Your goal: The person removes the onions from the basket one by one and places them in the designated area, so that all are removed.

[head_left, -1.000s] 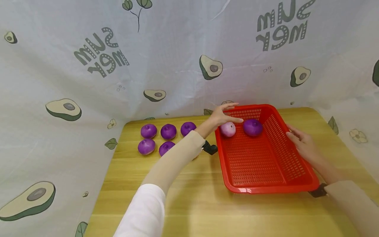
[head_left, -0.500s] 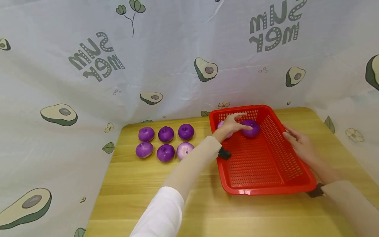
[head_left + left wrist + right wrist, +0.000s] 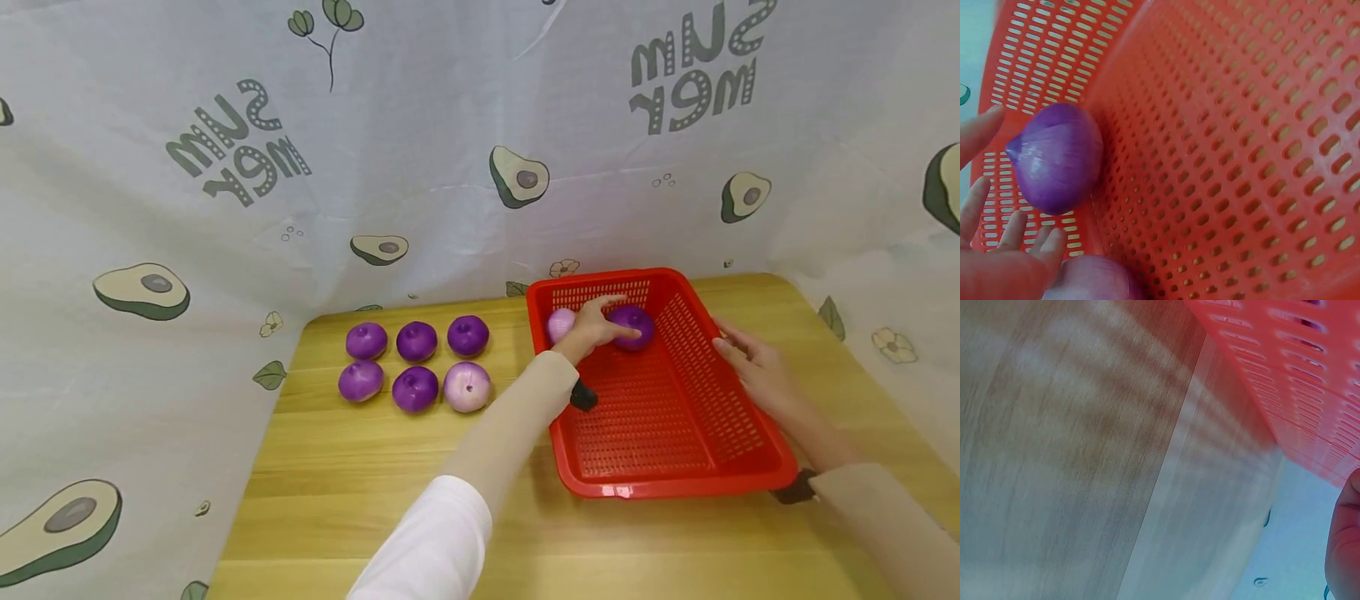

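Observation:
A red plastic basket (image 3: 637,437) stands on the wooden table, and two onions lie in its far left part. My left hand (image 3: 592,328) reaches inside, thumb and fingers spread around the dark purple onion (image 3: 642,320). In the left wrist view gaps show between the fingers of the left hand (image 3: 1007,272) and that purple onion (image 3: 1060,159). Beside it sits the paler onion (image 3: 559,323), close to the left wrist. My right hand (image 3: 759,371) holds the basket's right rim from outside; the right wrist view shows only part of the hand (image 3: 1346,550).
Several onions stand in two rows left of the basket, such as a dark one (image 3: 416,389) and a whitish one (image 3: 467,387). Behind the wooden table (image 3: 352,492) hangs an avocado-print cloth (image 3: 442,150).
My left hand has moved from above the pale onion down and right to the dark purple onion. The right hand stays at the rim. The head view has shifted slightly.

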The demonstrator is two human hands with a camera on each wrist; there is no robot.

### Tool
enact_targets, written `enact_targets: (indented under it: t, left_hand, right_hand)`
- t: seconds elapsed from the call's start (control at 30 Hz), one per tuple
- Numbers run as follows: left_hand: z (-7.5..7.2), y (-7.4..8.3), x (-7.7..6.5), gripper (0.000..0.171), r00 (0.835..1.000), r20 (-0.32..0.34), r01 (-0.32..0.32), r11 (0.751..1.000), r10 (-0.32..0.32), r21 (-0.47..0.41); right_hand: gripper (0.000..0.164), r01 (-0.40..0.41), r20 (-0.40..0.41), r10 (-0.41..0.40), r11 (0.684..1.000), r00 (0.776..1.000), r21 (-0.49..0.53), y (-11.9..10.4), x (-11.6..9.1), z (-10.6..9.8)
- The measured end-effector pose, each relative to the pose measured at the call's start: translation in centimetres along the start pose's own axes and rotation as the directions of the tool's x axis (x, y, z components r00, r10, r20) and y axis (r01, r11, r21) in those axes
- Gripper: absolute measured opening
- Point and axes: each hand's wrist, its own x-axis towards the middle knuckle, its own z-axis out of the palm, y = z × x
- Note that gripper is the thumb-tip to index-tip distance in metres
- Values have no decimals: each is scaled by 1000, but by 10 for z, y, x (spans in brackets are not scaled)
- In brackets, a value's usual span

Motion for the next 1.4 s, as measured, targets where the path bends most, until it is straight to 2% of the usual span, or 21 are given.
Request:
enact_targets:
  t: [0.2,0.43,0.57,0.83,0.93,1.1,1.3,1.4]
  left_hand:
    - [7,2,4,64,999,-18,-39,992,41,117]
    - [12,-9,5,59,997,-58,-35,969,51,245]
    - [20,-16,3,58,998,-49,-19,959,34,281]
    - [25,-13,4,60,997,-62,-38,971,54,235]
    - [28,-12,5,61,997,-50,-42,973,55,228]
    - [35,-14,4,61,998,-40,-38,985,45,168]
    - [36,-17,5,60,998,-28,-59,991,62,118]
    - [36,-17,6,60,998,-23,-57,990,61,126]
  right_hand:
    - [54,8,7,-8,998,1000,66,1,-1,-2]
    - [54,32,-22,-33,998,999,-48,1,-4,2]
    - [53,40,-13,-40,999,999,-25,5,-8,5]
    - [51,69,-11,-69,996,998,51,6,-6,4]
    - [51,64,-15,-63,997,998,53,4,-6,2]
    - [53,48,-17,-48,999,999,23,3,-6,0]
    - [52,46,-10,-45,997,999,59,6,-3,1]
    - [53,40,-8,-39,998,999,45,7,-3,1]
